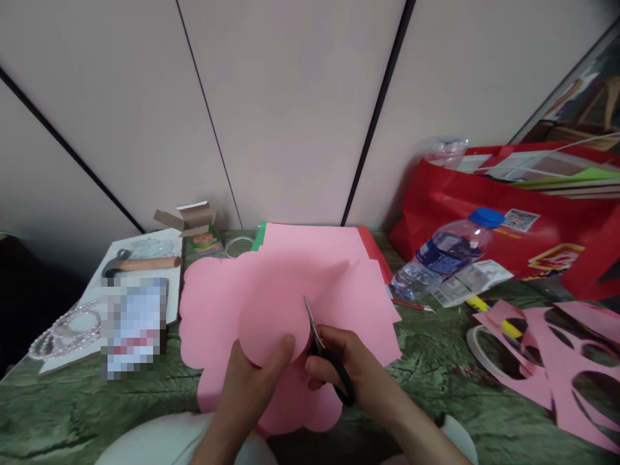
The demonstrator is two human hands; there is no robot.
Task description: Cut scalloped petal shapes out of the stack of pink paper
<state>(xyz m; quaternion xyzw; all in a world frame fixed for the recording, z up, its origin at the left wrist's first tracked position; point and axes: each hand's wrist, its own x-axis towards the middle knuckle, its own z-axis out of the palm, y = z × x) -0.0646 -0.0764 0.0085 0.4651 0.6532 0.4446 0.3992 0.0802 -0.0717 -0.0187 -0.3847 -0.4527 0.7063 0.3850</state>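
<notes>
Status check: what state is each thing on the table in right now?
Left hand: gripping pink paper, thumb on top.
Right hand: holding scissors, blade at the paper's edge.
Bottle: on its side, capped.
Box: flaps open.
Red bag: open, sheets inside.
Scrap: holes cut out.
Hammer: lying flat.
</notes>
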